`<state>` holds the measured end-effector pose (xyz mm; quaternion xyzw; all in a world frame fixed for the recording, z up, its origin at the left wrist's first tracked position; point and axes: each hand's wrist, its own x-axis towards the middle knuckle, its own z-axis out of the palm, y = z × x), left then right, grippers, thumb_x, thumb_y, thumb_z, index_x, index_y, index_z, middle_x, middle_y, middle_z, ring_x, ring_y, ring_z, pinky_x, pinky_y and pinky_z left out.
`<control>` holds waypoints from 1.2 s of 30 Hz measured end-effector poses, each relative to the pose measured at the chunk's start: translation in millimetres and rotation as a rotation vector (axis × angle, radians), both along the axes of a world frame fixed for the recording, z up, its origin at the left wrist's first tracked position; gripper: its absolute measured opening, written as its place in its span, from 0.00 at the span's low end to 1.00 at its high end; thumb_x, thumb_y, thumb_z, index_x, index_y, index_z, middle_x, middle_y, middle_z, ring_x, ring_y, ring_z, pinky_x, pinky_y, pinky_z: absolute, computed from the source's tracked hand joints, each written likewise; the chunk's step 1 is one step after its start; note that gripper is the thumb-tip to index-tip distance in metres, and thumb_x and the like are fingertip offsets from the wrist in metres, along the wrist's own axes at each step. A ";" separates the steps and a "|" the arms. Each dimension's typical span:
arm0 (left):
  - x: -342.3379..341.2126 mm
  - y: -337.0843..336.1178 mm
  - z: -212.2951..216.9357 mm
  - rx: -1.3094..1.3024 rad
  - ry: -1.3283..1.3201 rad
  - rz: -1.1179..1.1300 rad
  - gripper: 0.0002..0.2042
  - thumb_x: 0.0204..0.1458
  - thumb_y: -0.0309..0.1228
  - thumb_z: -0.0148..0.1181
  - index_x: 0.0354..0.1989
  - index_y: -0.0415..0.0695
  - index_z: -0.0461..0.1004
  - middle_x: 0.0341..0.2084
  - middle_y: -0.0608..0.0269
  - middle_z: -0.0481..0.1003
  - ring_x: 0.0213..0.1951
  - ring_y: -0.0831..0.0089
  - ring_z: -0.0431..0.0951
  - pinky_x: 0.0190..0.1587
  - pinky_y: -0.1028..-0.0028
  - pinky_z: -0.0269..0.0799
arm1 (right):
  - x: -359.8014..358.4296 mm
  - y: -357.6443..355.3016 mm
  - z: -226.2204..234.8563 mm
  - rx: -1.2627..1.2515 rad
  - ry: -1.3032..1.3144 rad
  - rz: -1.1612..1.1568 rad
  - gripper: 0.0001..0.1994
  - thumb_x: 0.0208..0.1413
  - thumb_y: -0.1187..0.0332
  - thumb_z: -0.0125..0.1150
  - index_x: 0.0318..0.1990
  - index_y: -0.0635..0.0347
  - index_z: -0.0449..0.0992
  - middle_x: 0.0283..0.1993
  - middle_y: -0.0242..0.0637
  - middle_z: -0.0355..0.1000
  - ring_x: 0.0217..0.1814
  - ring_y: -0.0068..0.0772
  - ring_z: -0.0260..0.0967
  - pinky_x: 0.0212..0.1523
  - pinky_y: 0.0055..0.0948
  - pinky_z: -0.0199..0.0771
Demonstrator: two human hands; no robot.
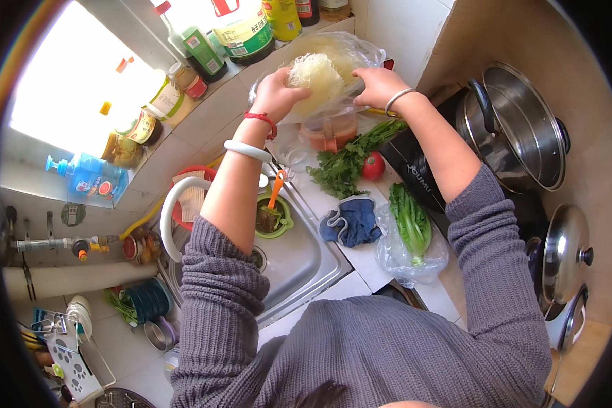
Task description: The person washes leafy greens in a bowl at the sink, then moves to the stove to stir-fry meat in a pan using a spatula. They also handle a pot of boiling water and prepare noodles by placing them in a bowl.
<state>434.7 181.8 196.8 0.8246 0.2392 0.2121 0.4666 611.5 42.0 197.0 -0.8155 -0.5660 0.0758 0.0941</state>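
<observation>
Pale, thin-stranded noodle bundle (319,77) held up at a clear plastic bag (366,49), far end of the white-tiled worktop (368,265).
Left hand (277,94): grip grasping the bundle's left side. Right hand (382,88): at the bag's right side; whether its grip pinches cannot be told. Leafy green herbs (340,167) and a round red tomato (373,166) lie nearer.
</observation>
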 end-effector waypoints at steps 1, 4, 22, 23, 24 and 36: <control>0.6 -2.5 4.3 0.005 -0.024 0.015 0.21 0.38 0.29 0.63 0.44 0.35 0.71 0.33 0.59 0.76 0.35 0.73 0.75 0.41 0.75 0.69 | -2.0 1.4 -1.3 -0.038 -0.038 0.002 0.26 0.35 0.63 0.62 0.46 0.62 0.71 0.44 0.47 0.71 0.47 0.46 0.68 0.48 0.36 0.68; 2.9 5.7 2.3 -0.026 -0.089 0.017 0.21 0.38 0.28 0.62 0.44 0.34 0.71 0.33 0.57 0.76 0.35 0.72 0.76 0.41 0.75 0.70 | -14.8 4.8 -0.5 -0.268 -0.095 0.032 0.21 0.34 0.66 0.61 0.42 0.60 0.74 0.40 0.47 0.72 0.44 0.46 0.70 0.46 0.37 0.69; 5.9 3.0 -18.4 0.238 0.162 -0.141 0.24 0.42 0.29 0.63 0.49 0.34 0.66 0.38 0.60 0.74 0.39 0.73 0.74 0.44 0.75 0.68 | -0.3 13.4 -6.6 0.188 0.292 -0.097 0.33 0.37 0.73 0.58 0.57 0.60 0.60 0.46 0.51 0.69 0.47 0.48 0.68 0.47 0.35 0.68; 6.6 4.0 -17.9 0.061 0.063 -0.127 0.23 0.41 0.29 0.62 0.48 0.34 0.67 0.38 0.59 0.74 0.39 0.73 0.74 0.44 0.75 0.68 | 5.9 8.5 -4.7 0.166 0.318 -0.155 0.35 0.36 0.71 0.62 0.58 0.59 0.59 0.46 0.51 0.69 0.47 0.47 0.69 0.46 0.34 0.69; 5.8 7.1 -18.4 -0.116 -0.036 -0.112 0.23 0.41 0.28 0.62 0.48 0.35 0.68 0.39 0.59 0.74 0.39 0.72 0.74 0.44 0.75 0.68 | 13.1 8.4 -10.0 0.092 0.305 -0.155 0.39 0.33 0.70 0.66 0.59 0.58 0.58 0.47 0.50 0.69 0.47 0.44 0.69 0.45 0.33 0.70; -0.5 7.1 27.6 -0.250 -0.209 -0.092 0.20 0.42 0.25 0.62 0.46 0.36 0.69 0.39 0.61 0.74 0.40 0.76 0.73 0.46 0.77 0.67 | 3.2 8.2 -9.7 0.149 0.223 -0.135 0.32 0.35 0.68 0.63 0.55 0.58 0.64 0.46 0.47 0.70 0.45 0.43 0.70 0.45 0.33 0.70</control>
